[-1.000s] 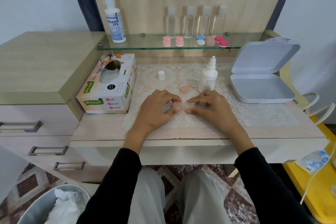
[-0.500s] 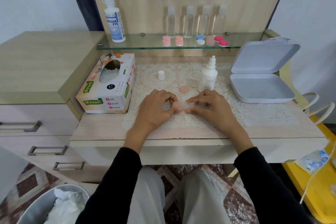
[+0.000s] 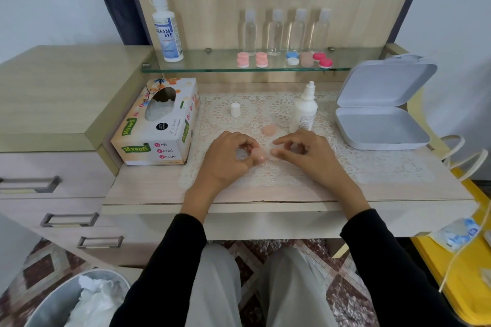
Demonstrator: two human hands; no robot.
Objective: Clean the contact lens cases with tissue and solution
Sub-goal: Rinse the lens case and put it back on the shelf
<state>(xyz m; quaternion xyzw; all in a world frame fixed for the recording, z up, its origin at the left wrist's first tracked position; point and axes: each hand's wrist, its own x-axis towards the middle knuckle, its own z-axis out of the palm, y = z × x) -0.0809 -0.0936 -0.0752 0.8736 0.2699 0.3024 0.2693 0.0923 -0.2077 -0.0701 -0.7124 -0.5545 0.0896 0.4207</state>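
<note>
Hands, two: left hand [image 3: 228, 159] is curling round a pale pink contact lens case [image 3: 257, 152], with a wad of white tissue [image 3: 241, 153] tucked under its fingers; right hand [image 3: 305, 152] is pinching the case's other end between thumb and forefinger, low over the lace mat [image 3: 372, 167]. White hinged box [image 3: 382, 127] is lying open at right. Tissue box [image 3: 159, 125] is sitting at left. Solution bottle [image 3: 305, 111] is standing uncapped just behind the right hand (its white cap [image 3: 235, 109] is standing well apart, nearer the tissue box). Peach lid [image 3: 269, 130] is lying between bottle and hands.
</note>
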